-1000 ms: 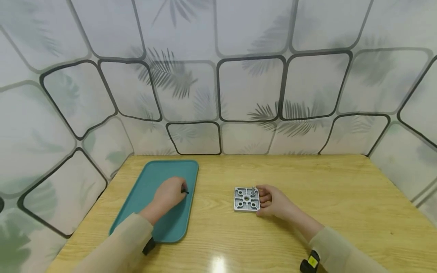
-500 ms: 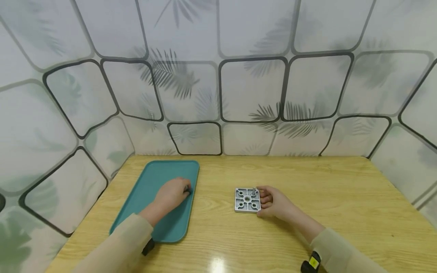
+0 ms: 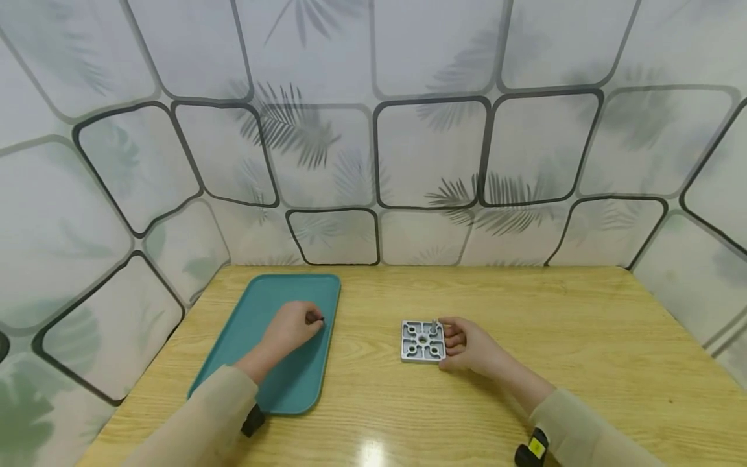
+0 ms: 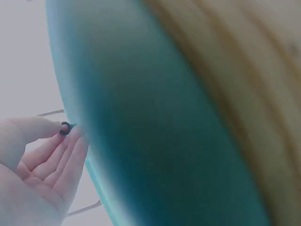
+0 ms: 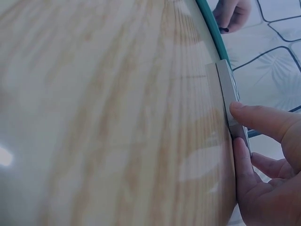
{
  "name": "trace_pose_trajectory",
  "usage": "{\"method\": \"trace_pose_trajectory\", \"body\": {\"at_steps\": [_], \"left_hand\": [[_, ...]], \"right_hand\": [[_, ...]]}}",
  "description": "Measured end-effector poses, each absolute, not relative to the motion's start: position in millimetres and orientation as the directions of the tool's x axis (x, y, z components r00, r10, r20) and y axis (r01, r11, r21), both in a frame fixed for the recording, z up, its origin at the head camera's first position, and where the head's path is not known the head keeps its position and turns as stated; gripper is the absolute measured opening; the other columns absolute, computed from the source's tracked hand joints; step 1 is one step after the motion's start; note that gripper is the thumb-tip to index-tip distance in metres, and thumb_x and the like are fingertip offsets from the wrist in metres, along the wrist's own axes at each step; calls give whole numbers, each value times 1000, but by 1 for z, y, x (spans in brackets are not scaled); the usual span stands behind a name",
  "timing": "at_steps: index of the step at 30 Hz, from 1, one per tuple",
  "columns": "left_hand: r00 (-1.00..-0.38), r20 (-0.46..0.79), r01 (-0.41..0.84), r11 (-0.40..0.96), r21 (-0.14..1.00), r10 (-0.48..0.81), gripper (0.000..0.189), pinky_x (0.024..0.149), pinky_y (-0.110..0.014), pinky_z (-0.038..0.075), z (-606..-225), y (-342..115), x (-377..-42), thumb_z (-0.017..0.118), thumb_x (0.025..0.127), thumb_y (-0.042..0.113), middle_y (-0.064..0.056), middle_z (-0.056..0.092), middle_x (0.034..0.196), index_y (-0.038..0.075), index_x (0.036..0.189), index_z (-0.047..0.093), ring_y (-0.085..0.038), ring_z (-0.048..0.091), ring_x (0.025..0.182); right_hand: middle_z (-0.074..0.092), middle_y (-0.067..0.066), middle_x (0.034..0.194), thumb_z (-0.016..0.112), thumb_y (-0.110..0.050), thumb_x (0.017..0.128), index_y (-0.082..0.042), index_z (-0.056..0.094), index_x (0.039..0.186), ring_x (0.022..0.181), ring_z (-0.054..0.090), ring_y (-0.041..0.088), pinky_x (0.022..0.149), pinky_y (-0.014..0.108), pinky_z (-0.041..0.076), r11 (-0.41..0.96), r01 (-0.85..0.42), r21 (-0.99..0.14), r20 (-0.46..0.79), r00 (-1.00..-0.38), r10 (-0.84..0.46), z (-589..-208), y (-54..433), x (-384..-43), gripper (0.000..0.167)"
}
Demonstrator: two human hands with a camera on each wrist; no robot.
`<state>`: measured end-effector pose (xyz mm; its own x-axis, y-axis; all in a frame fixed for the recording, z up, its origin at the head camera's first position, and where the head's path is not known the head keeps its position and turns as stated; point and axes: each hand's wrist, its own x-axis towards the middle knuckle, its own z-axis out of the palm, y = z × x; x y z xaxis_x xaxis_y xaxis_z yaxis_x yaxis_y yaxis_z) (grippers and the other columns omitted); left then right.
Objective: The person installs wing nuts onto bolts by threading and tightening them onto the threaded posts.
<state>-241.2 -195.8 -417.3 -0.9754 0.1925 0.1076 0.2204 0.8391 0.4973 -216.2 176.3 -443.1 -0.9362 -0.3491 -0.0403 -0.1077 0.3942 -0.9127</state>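
Over the teal tray (image 3: pixel 292 386), my left hand (image 3: pixel 292 324) pinches a small black ring (image 4: pixel 65 128) between thumb and fingertips. Only a dark bit of the ring shows in the head view, and its exact kind is unclear. Right of the tray, a square silver metal plate (image 3: pixel 423 351) lies flat on the table, with ribs and several round holes. A small metal pin (image 3: pixel 434 326) stands upright at its far right corner. My right hand (image 3: pixel 469 346) holds the plate by its right edge; in the right wrist view the thumb (image 5: pixel 263 117) presses against its side.
The wooden table (image 3: pixel 373 402) runs back to a patterned cloth wall (image 3: pixel 432 155), which also closes off both sides. The tray's raised rim stands a short way left of the plate. Dark straps with small devices sit at both wrists.
My left hand shifts slightly above the tray, and its fingers turn the small black ring in their grasp. The right hand and the plate stay where they were.
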Motion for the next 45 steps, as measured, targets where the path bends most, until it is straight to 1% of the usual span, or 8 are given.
{"method": "trace_pose_trajectory", "body": {"at_steps": [6, 10, 14, 22, 25, 35, 41, 45], "left_hand": [[-987, -64, 44, 633, 773, 146, 13, 72, -35, 64, -416, -199, -244, 68, 98, 0, -20, 78, 100, -7, 106, 76, -22, 77, 82], [-979, -147, -58, 497, 866, 143, 18, 78, -37, 65, -415, -198, -243, 67, 99, -2, -27, 77, 108, -13, 112, 72, -24, 79, 87], [-976, -175, -101, 448, 888, 128, 22, 80, -37, 65, -414, -196, -242, 67, 99, -1, -28, 77, 112, -14, 116, 70, -22, 79, 88], [-981, -175, -126, 400, 908, 89, 24, 78, -33, 65, -411, -189, -245, 64, 103, 4, -24, 79, 104, -14, 118, 70, -12, 76, 78], [-980, -176, -132, 361, 923, 94, 26, 80, -33, 65, -408, -185, -247, 61, 105, 4, -25, 79, 105, -15, 121, 69, -10, 76, 78], [-963, -185, -130, 264, 956, 195, 29, 84, -34, 65, -406, -166, -247, 61, 104, 0, -34, 75, 115, -19, 126, 65, -14, 80, 83], [-959, -199, -151, 233, 961, 199, 27, 83, -32, 65, -407, -151, -251, 62, 103, -2, -34, 74, 117, -18, 124, 67, -10, 78, 79], [-958, -208, -164, 216, 962, 198, 27, 87, -34, 65, -405, -144, -253, 64, 101, -3, -33, 74, 118, -17, 124, 68, -9, 78, 79]], "right_hand": [[57, 23, 115, 85, 16, 74, 19, 40, 148, 100, 62, 23, 83, 24, 59, 402, -116, -908, -38, -934, -356, -442, 177, -216, 87], [57, 23, 115, 85, 15, 74, 20, 40, 148, 100, 62, 23, 83, 24, 59, 402, -122, -908, -35, -931, -363, -441, 178, -216, 87], [57, 23, 115, 85, 15, 74, 20, 40, 148, 100, 62, 23, 83, 23, 59, 400, -123, -908, -33, -932, -362, -440, 178, -216, 86], [57, 23, 114, 84, 16, 73, 21, 40, 147, 99, 60, 22, 82, 21, 58, 395, -127, -910, -26, -933, -360, -440, 179, -216, 86], [57, 23, 114, 84, 16, 73, 20, 40, 148, 100, 60, 22, 82, 21, 58, 399, -127, -908, -28, -932, -361, -439, 179, -216, 87], [58, 22, 114, 85, 16, 74, 20, 41, 148, 100, 61, 23, 83, 22, 59, 395, -117, -911, -36, -932, -359, -441, 177, -215, 86], [58, 22, 116, 84, 15, 75, 20, 40, 149, 101, 61, 23, 82, 22, 59, 390, -111, -914, -42, -931, -363, -442, 179, -216, 87], [58, 23, 116, 84, 15, 75, 20, 40, 149, 101, 61, 23, 83, 23, 59, 393, -108, -913, -45, -931, -361, -443, 178, -216, 86]]}}
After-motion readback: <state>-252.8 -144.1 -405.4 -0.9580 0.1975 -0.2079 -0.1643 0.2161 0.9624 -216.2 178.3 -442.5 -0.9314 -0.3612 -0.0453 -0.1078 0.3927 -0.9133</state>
